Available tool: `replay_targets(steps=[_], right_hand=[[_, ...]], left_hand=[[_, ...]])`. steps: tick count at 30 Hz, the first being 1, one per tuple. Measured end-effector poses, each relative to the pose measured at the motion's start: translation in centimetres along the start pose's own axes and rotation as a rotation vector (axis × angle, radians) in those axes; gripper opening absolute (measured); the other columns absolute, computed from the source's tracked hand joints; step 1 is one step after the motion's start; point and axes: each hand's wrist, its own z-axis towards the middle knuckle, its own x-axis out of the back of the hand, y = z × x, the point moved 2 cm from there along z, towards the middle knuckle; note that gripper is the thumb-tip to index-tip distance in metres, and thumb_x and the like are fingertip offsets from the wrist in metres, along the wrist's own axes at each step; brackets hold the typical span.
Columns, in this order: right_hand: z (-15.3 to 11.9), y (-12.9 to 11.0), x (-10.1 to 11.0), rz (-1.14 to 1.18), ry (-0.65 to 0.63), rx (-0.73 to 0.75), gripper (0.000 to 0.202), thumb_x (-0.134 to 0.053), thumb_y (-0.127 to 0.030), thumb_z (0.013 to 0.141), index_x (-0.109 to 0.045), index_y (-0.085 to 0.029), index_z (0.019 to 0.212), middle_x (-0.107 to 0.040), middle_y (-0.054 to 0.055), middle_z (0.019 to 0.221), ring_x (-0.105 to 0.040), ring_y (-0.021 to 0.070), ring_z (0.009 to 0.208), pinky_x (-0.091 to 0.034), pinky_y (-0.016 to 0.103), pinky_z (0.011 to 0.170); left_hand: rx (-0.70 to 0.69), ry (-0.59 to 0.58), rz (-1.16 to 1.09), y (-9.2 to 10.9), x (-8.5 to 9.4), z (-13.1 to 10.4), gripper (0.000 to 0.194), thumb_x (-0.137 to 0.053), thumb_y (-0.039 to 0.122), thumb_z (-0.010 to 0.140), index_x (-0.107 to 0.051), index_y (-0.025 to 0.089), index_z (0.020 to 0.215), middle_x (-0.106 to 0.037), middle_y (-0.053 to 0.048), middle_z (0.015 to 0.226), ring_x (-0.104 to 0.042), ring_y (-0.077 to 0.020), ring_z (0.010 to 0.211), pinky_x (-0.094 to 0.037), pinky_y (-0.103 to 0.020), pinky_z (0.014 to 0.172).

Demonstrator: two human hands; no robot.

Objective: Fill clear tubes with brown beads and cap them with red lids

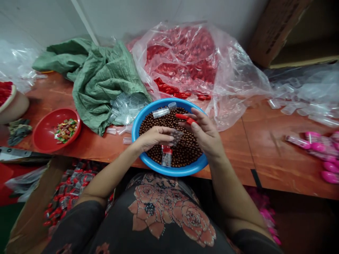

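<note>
A blue basin (136,125) full of small round brown balls (185,155) is right in front of me. Above the balls, my left hand (152,137) is closed around a clear plastic tube (177,137). My right hand (209,135) has its fingers curled over the basin's right side, with red plastic caps (182,116) between fingers and thumb. Beneath the left hand, a clear tube with a red cap (166,157) lies on the balls. Toward the back of the basin rest two clear tubes, one lying flat (161,113) and one by the rim (172,106).
Behind the basin sits a clear bag of red caps (182,53). A green sack (103,81) with loose clear tubes (127,106) is left of it. Farther left stands a red bowl (42,128) of wrapped candies. Pink-capped tubes (317,146) lie right; a box of red-capped tubes (71,187) is below.
</note>
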Motion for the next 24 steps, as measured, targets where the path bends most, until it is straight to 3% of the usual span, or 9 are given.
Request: replay_targets(steps=[5, 12, 15, 18, 20, 24], right_hand=[[-0.1, -0.7, -1.5, -0.058, -0.121, 0.02, 0.046, -0.053, -0.035, 0.099, -0.045, -0.04, 0.144, -0.064, 0.002, 0.132, -0.073, 0.0165, 0.096, -0.059, 0.043, 0.097], [-1.2, -1.0, -0.7, -0.134, -0.058, 0.047, 0.048, -0.052, -0.033, 0.099, -0.044, -0.042, 0.145, -0.063, 0.003, 0.131, -0.072, 0.012, 0.08, -0.061, 0.037, 0.087], [-1.5, -0.8, -0.9, -0.137, -0.053, 0.087, 0.049, -0.051, -0.032, 0.099, -0.043, -0.043, 0.146, -0.063, 0.002, 0.131, -0.072, 0.0161, 0.095, -0.058, 0.042, 0.096], [-1.8, -0.5, -1.4, -0.123, -0.138, 0.105, 0.051, -0.05, -0.029, 0.1, -0.04, -0.045, 0.147, -0.062, 0.002, 0.133, -0.07, 0.0192, 0.108, -0.055, 0.047, 0.103], [-1.9, -0.3, -1.4, -0.134, -0.162, 0.11, 0.052, -0.05, -0.027, 0.1, -0.039, -0.046, 0.148, -0.062, 0.002, 0.134, -0.071, 0.0182, 0.105, -0.057, 0.046, 0.1], [-2.1, -0.4, -0.7, -0.15, -0.082, 0.098, 0.053, -0.051, -0.026, 0.1, -0.04, -0.044, 0.149, -0.062, 0.002, 0.137, -0.073, 0.0179, 0.1, -0.06, 0.043, 0.094]], left_hand=[[-0.01, -0.034, 0.022, -0.2, 0.4, -1.0, 0.034, -0.074, 0.011, 0.074, -0.075, 0.015, 0.107, -0.075, -0.009, 0.107, -0.07, -0.0138, 0.089, -0.055, -0.03, 0.085], [-0.03, -0.052, -0.014, -1.4, 1.7, -1.1, 0.036, -0.075, 0.009, 0.073, -0.073, 0.016, 0.109, -0.074, -0.008, 0.11, -0.069, -0.0146, 0.092, -0.053, -0.034, 0.091], [-0.037, -0.053, 0.004, -1.7, 1.7, -1.1, 0.036, -0.074, 0.01, 0.074, -0.073, 0.016, 0.11, -0.074, -0.008, 0.11, -0.069, -0.0149, 0.092, -0.053, -0.035, 0.091], [-0.058, -0.063, 0.023, -1.8, 1.5, -1.2, 0.037, -0.074, 0.012, 0.075, -0.073, 0.016, 0.111, -0.073, -0.008, 0.112, -0.068, -0.0156, 0.092, -0.054, -0.035, 0.088], [-0.074, -0.068, 0.035, -1.8, 1.5, -1.3, 0.037, -0.074, 0.014, 0.075, -0.073, 0.016, 0.112, -0.073, -0.009, 0.112, -0.068, -0.016, 0.091, -0.054, -0.035, 0.086], [-0.097, -0.036, 0.034, -2.0, 1.8, -1.5, 0.034, -0.074, 0.014, 0.074, -0.072, 0.016, 0.109, -0.073, -0.009, 0.11, -0.068, -0.0164, 0.09, -0.055, -0.034, 0.082]])
